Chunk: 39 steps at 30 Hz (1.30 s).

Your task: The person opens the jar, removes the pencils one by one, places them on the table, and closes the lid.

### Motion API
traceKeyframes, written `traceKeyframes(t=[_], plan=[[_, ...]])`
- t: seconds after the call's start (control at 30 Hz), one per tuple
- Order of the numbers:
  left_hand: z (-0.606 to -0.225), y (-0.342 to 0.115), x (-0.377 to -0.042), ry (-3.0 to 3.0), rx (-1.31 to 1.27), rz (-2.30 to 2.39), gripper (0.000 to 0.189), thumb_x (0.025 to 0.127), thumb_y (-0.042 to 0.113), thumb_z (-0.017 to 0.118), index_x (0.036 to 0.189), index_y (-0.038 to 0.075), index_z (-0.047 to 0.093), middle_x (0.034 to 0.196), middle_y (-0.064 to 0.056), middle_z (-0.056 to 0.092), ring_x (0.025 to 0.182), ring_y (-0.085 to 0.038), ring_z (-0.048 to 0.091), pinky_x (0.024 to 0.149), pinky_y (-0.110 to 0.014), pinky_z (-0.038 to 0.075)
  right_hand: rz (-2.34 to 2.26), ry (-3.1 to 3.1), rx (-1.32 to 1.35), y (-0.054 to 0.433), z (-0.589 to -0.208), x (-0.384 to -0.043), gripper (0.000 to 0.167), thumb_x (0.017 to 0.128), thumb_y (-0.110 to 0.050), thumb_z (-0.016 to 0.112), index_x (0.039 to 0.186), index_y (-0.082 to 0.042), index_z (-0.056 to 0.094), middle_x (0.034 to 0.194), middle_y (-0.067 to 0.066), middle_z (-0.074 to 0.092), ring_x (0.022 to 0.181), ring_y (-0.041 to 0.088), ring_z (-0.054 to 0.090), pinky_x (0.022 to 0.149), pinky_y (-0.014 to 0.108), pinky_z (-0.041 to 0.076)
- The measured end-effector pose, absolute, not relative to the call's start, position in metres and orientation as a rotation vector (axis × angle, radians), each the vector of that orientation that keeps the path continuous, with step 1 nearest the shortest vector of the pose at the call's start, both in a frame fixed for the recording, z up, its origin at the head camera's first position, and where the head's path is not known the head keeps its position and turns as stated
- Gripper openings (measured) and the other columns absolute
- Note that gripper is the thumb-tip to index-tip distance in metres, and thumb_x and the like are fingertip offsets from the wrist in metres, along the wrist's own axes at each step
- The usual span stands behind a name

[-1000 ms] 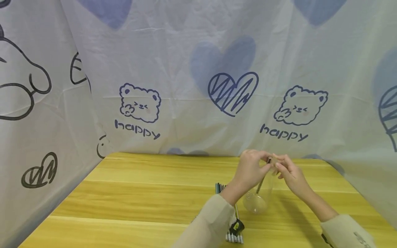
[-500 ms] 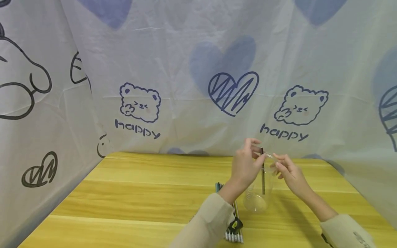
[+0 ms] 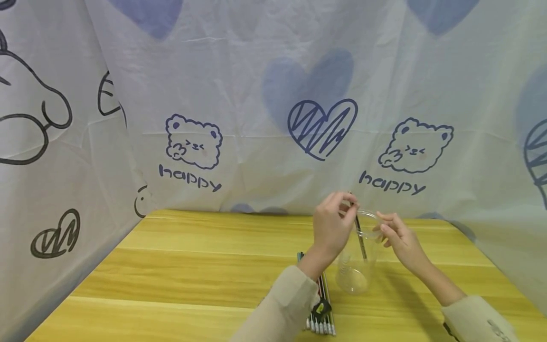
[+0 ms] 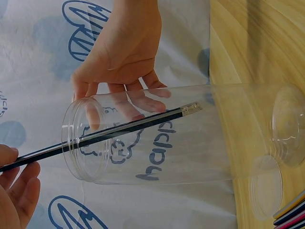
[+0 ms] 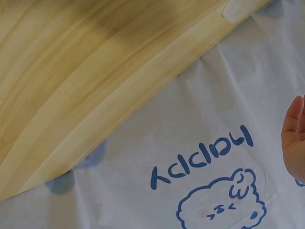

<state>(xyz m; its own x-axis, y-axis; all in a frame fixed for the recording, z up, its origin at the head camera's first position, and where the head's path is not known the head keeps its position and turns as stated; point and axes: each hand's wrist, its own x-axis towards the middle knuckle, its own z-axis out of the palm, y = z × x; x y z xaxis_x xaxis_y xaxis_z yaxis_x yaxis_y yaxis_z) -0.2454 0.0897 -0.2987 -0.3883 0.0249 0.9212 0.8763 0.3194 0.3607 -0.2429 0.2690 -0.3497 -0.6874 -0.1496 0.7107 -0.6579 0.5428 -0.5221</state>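
My left hand pinches a dark pencil with a pale stripe near its upper end. The pencil slants down through the mouth of a tall clear plastic jar, its metal-tipped end hanging inside, above the bottom. In the head view the jar stands upright on the table; my right hand grips it near the rim, thumb on the near side. The left wrist view shows the right hand's fingers behind the clear wall. Part of a hand enters the right wrist view at its right edge.
Several pencils lie side by side left of the jar, partly hidden by the left forearm. A clear round lid lies near the jar's base. Behind the wooden table hangs a printed white cloth.
My left hand has moved left and slightly up with the pencil, whose top now leans left instead of right. The right hand stays at the rim, and the jar has barely moved.
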Motion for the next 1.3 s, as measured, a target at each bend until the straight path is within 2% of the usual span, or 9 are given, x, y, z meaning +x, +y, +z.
traceKeyframes(t=[0.1, 0.33, 0.57, 0.7, 0.93, 1.03, 1.17, 1.3], plan=[[-0.297, 0.088, -0.245, -1.661, -0.798, -1.187, 0.009, 0.075, -0.002, 0.067, 0.081, 0.003, 0.062, 0.081, -0.005, 0.063, 0.059, -0.006, 0.059, 0.055, -0.005, 0.042, 1.078, -2.171, 0.646, 0.268, -0.348, -0.242, 0.026, 0.091, 0.004, 0.039, 0.115, 0.006, 0.047, 0.086, -0.025, 0.054, 0.062, 0.015, 0.054, 0.051, 0.029, 0.049], [-0.295, 0.085, -0.244, -1.604, -0.763, -1.225, 0.015, 0.072, -0.005, 0.068, 0.084, 0.002, 0.062, 0.085, -0.007, 0.063, 0.059, -0.01, 0.062, 0.054, -0.006, 0.043, 1.101, -2.175, 0.648, 0.273, -0.353, -0.245, 0.027, 0.092, 0.0, 0.04, 0.118, 0.002, 0.047, 0.087, -0.009, 0.062, 0.064, 0.014, 0.055, 0.051, 0.028, 0.049], [-0.293, 0.081, -0.245, -1.534, -0.708, -1.237, 0.024, 0.07, -0.005, 0.07, 0.09, 0.001, 0.059, 0.09, -0.008, 0.06, 0.058, -0.009, 0.06, 0.05, -0.009, 0.045, 1.11, -2.171, 0.661, 0.274, -0.354, -0.245, 0.027, 0.093, -0.002, 0.039, 0.118, 0.002, 0.047, 0.088, -0.016, 0.059, 0.064, 0.015, 0.054, 0.052, 0.028, 0.049], [-0.291, 0.078, -0.245, -1.481, -0.701, -1.279, 0.024, 0.072, -0.004, 0.069, 0.093, 0.0, 0.058, 0.091, -0.01, 0.058, 0.059, -0.013, 0.058, 0.049, -0.014, 0.046, 1.112, -2.168, 0.666, 0.274, -0.354, -0.245, 0.026, 0.093, -0.003, 0.038, 0.117, 0.002, 0.047, 0.088, -0.018, 0.058, 0.064, 0.014, 0.054, 0.052, 0.028, 0.049], [-0.287, 0.072, -0.246, -1.391, -0.691, -1.348, 0.025, 0.074, -0.007, 0.066, 0.096, -0.002, 0.056, 0.093, -0.014, 0.056, 0.062, -0.018, 0.057, 0.05, -0.014, 0.045, 1.128, -2.153, 0.674, 0.275, -0.355, -0.246, 0.025, 0.092, -0.001, 0.039, 0.116, 0.003, 0.048, 0.088, -0.018, 0.058, 0.063, 0.015, 0.054, 0.051, 0.028, 0.048], [-0.285, 0.07, -0.246, -1.362, -0.685, -1.359, 0.024, 0.075, -0.007, 0.065, 0.096, -0.002, 0.055, 0.09, -0.014, 0.055, 0.062, -0.019, 0.057, 0.051, -0.017, 0.046, 1.129, -2.149, 0.665, 0.275, -0.355, -0.247, 0.025, 0.092, 0.0, 0.039, 0.115, 0.003, 0.048, 0.087, -0.009, 0.062, 0.063, 0.015, 0.054, 0.051, 0.027, 0.048], [-0.283, 0.069, -0.246, -1.321, -0.673, -1.375, 0.024, 0.074, -0.009, 0.063, 0.096, -0.004, 0.054, 0.089, -0.014, 0.053, 0.061, -0.02, 0.056, 0.051, -0.019, 0.048, 1.116, -2.155, 0.655, 0.275, -0.357, -0.248, 0.026, 0.091, 0.003, 0.039, 0.116, 0.004, 0.047, 0.086, 0.013, 0.063, 0.062, 0.013, 0.053, 0.05, 0.027, 0.048], [-0.281, 0.064, -0.247, -1.276, -0.647, -1.39, 0.024, 0.075, -0.01, 0.062, 0.097, -0.005, 0.053, 0.089, -0.016, 0.052, 0.061, -0.021, 0.056, 0.051, -0.021, 0.049, 1.096, -2.166, 0.655, 0.274, -0.357, -0.247, 0.026, 0.091, 0.004, 0.038, 0.116, 0.008, 0.046, 0.085, 0.019, 0.062, 0.062, 0.013, 0.053, 0.05, 0.026, 0.047]])
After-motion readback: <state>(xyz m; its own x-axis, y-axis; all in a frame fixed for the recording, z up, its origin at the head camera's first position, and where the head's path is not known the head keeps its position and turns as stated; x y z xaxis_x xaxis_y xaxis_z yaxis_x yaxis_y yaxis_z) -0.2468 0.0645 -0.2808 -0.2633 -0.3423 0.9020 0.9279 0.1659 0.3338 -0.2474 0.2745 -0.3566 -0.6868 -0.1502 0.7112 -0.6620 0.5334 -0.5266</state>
